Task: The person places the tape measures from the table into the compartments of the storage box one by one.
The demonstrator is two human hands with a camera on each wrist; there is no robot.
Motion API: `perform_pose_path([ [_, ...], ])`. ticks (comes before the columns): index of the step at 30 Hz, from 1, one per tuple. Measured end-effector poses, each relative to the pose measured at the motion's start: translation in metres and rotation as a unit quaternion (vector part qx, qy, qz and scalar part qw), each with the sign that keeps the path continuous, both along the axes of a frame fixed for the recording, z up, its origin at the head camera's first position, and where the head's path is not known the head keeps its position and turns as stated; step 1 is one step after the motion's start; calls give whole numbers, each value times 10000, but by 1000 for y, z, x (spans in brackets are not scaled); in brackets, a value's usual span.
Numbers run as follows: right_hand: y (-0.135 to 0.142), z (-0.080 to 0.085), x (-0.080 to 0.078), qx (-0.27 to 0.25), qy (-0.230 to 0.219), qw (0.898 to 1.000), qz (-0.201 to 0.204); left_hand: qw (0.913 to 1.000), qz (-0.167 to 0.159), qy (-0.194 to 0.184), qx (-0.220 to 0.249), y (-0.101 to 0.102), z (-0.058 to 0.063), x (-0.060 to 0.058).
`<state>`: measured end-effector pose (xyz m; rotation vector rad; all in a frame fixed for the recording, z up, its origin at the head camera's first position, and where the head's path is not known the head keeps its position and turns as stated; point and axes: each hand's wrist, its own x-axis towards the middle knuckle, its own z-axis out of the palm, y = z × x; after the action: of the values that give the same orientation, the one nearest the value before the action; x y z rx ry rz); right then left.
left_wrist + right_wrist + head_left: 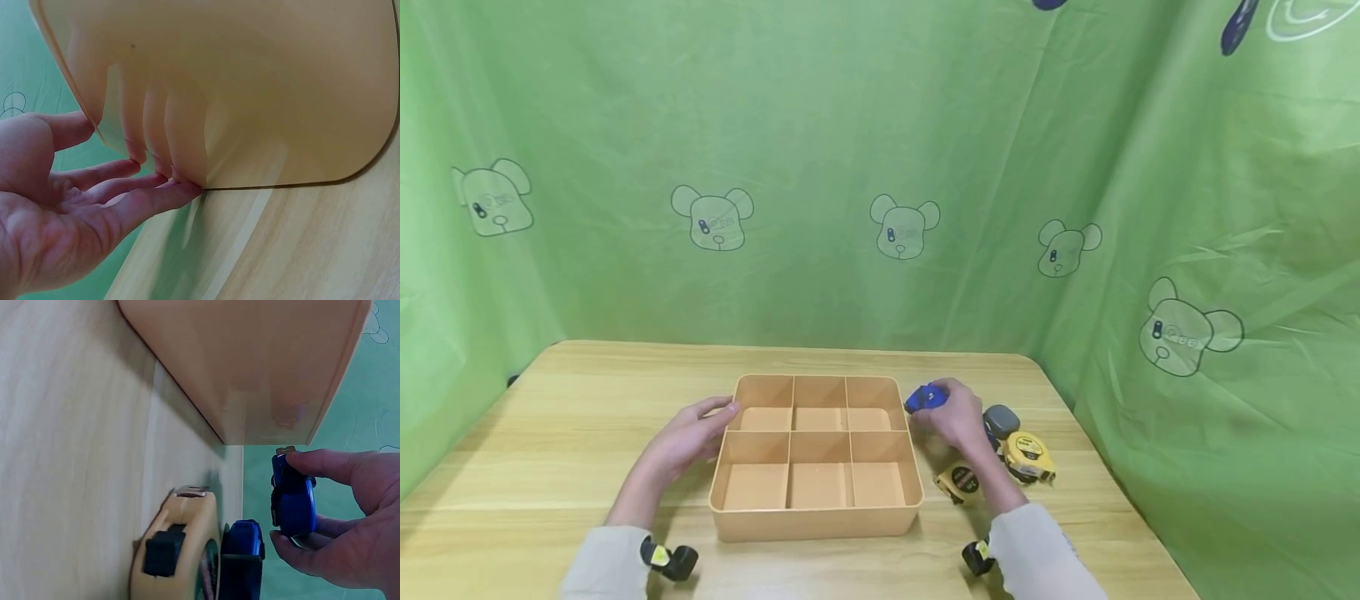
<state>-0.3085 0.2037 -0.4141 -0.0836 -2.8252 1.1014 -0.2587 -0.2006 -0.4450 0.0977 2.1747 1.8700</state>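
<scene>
A tan box (816, 523) with six compartments stands on the wooden table. My left hand (692, 437) is at its left side, fingertips against the outer wall and thumb at the rim, as the left wrist view shows. My right hand (957, 414) pinches a blue tape measure (927, 397) between thumb and fingers. In the right wrist view that blue tape measure (295, 497) is held off the table, just outside the box's right wall. Close to my right wrist lies a small yellow tape measure (961, 482).
Right of my right forearm sit a larger yellow tape measure (1028, 456) and a grey one (1002, 421). Another blue and black tape measure (244, 556) stands beside a yellow one in the right wrist view. A green curtain (820, 275) hangs behind the table (625, 375).
</scene>
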Motion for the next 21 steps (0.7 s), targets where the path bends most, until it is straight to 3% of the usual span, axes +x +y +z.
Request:
perform_pose_path([
  [21, -2, 31, -1, 264, 194, 9994, 106, 10000, 43, -27, -32, 0, 0, 0],
])
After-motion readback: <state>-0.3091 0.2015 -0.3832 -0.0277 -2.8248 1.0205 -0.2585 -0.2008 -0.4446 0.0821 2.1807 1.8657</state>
